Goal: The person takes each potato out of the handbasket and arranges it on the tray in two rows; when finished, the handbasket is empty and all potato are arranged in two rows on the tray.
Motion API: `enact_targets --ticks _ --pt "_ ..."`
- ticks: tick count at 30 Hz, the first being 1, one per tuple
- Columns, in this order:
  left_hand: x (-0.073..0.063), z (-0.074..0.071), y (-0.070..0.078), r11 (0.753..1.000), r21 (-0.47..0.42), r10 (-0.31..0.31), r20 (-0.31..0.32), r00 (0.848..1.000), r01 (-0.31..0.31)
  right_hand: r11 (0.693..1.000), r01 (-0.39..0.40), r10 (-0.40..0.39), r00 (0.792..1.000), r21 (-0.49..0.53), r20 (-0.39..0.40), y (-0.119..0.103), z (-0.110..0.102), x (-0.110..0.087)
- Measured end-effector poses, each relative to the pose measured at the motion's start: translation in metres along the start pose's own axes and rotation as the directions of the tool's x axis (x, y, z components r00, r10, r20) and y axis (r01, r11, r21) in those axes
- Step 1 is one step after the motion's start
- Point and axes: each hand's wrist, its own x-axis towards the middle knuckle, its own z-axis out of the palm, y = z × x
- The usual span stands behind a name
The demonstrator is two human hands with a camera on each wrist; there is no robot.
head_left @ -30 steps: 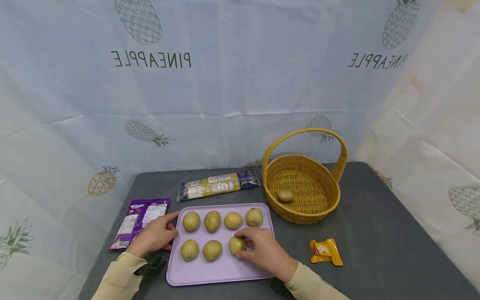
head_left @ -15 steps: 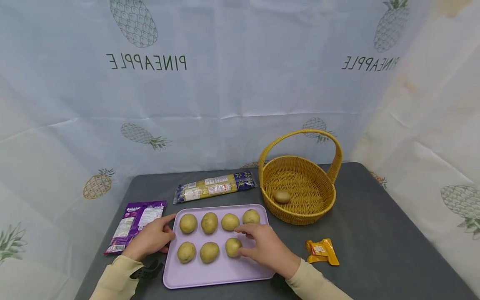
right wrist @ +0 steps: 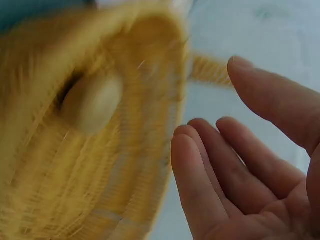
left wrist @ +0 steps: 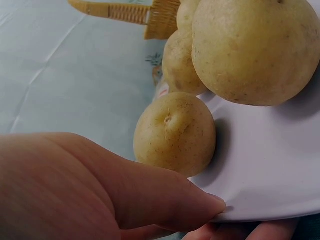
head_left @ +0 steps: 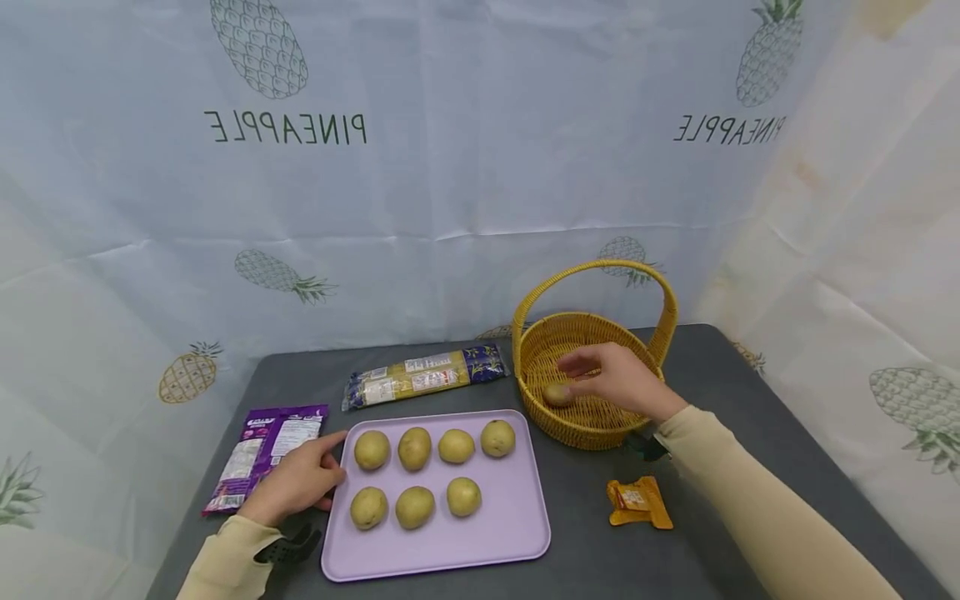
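Observation:
A lilac tray [head_left: 513, 521] bears several potatoes [head_left: 414, 450] in two rows. At its left edge my left hand [head_left: 296, 482] pinches the rim, thumb [left wrist: 170, 200] on top and fingers underneath, as the left wrist view shows. My right hand [head_left: 618, 379] is over the round wicker basket [head_left: 592, 437] at the back right, fingers spread and nothing between them. Inside that basket lies a single potato [head_left: 557, 394], just left of the right fingertips. The right wrist view shows the loosely bent fingers [right wrist: 200, 185] apart from this potato [right wrist: 92, 102].
Behind the tray lies a long clear packet of yellow sticks [head_left: 423, 377]. A purple packet [head_left: 266, 454] is left of the left hand. An orange wrapped packet [head_left: 637, 502] sits in front of the basket. The basket's tall handle [head_left: 596, 265] arches over it.
My right hand has let go of the front-row potato on the tray and moved right and back to the basket. That potato stays on the tray. The left hand keeps its place at the rim.

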Motion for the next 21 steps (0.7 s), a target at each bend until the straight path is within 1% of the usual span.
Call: enact_targets --ticks 3,7,10,13,17,21 --pt "0.0 -0.001 0.001 1.0 -0.001 -0.003 0.003 1.0 0.003 1.0 -0.023 0.022 0.997 0.013 0.071 0.019 -0.01 0.017" --pt "0.001 -0.001 0.001 1.0 -0.015 -0.003 0.012 1.0 0.003 0.998 -0.056 0.05 0.985 0.028 0.163 0.039 -0.012 0.037" --pt "0.0 -0.001 -0.001 1.0 -0.018 -0.01 0.011 1.0 0.01 0.997 -0.075 0.065 0.969 0.031 0.238 0.047 -0.01 0.049" --pt "0.0 -0.003 -0.003 1.0 -0.019 -0.017 0.012 1.0 0.017 0.995 -0.1 0.089 0.953 0.021 0.289 0.048 -0.008 0.057" --pt "0.002 -0.003 -0.004 1.0 -0.025 -0.012 0.02 1.0 0.013 0.991 -0.133 0.129 0.938 -0.01 0.323 0.051 -0.006 0.065" --pt "0.004 -0.001 -0.004 0.999 -0.03 -0.014 0.022 1.0 0.015 0.992 -0.124 0.13 0.933 -0.041 0.337 0.057 -0.003 0.07"
